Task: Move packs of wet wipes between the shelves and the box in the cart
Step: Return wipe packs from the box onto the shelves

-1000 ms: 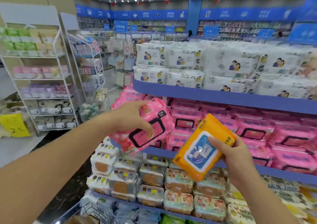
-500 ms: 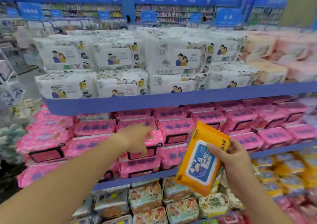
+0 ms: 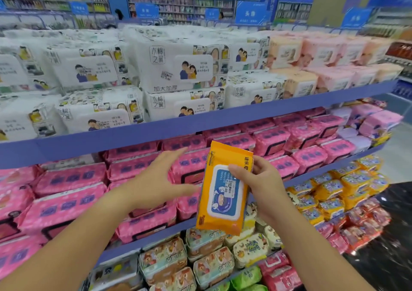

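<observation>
My right hand (image 3: 264, 185) grips an orange pack of wet wipes (image 3: 224, 189) with a blue and white lid, held upright in front of the shelves. My left hand (image 3: 157, 180) is open with its fingers spread, just in front of the pink packs (image 3: 189, 167) stacked on the middle shelf (image 3: 156, 235), and holds nothing. A row of matching orange packs (image 3: 330, 189) lies on the lower shelf at the right. The cart and its box are out of view.
White packs (image 3: 169, 68) fill the top shelf (image 3: 200, 121), with peach packs (image 3: 312, 54) to their right. Mixed small packs (image 3: 207, 261) sit on the bottom shelves. A dark floor (image 3: 390, 246) shows at the lower right. More aisles stand behind.
My left hand has let go of the pink pack, which now rests on the middle shelf, and has drawn back open. The view has swung right. The orange pack stays in my right hand.
</observation>
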Available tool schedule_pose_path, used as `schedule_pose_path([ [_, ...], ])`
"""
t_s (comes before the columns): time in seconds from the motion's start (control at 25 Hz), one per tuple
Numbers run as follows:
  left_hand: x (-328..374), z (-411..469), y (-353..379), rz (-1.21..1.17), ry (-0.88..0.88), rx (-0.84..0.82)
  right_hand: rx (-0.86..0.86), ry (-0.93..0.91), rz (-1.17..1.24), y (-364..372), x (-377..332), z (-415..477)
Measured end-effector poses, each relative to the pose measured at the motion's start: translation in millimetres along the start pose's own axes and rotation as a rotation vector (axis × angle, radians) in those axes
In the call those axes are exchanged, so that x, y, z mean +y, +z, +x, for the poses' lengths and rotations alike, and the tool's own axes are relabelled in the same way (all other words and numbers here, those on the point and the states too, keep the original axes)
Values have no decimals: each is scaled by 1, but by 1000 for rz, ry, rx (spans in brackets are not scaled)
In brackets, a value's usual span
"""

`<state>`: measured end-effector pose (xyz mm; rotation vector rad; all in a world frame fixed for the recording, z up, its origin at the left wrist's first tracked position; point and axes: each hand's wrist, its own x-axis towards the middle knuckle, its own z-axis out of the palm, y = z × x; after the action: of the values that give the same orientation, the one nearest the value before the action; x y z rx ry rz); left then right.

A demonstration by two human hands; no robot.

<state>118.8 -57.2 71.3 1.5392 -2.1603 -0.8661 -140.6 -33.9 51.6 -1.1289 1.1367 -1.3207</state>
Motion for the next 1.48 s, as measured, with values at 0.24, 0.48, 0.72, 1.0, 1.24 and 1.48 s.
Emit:
schedule_pose_path([
  [0.24,111,16,21,-626,-70,-20,-115,-37,-23,-34,-39,7],
  [0.48,183,23,97,-580,-128,-51,-80,3,121,-136,-50,3],
  [0.72,264,40,164,151,258,400,-135,-40,211,-273,-44,-17],
  [1.0,331,77,266,-937,-94,78,-77,-36,47,-377,-49,-17],
  [1.24,357,140,358,-1616,-198,-42,-216,25,-175,-431,-46,-1],
  [1.48,350,240,398,-1323,-196,97,-234,175,-394,-516,-32,62],
])
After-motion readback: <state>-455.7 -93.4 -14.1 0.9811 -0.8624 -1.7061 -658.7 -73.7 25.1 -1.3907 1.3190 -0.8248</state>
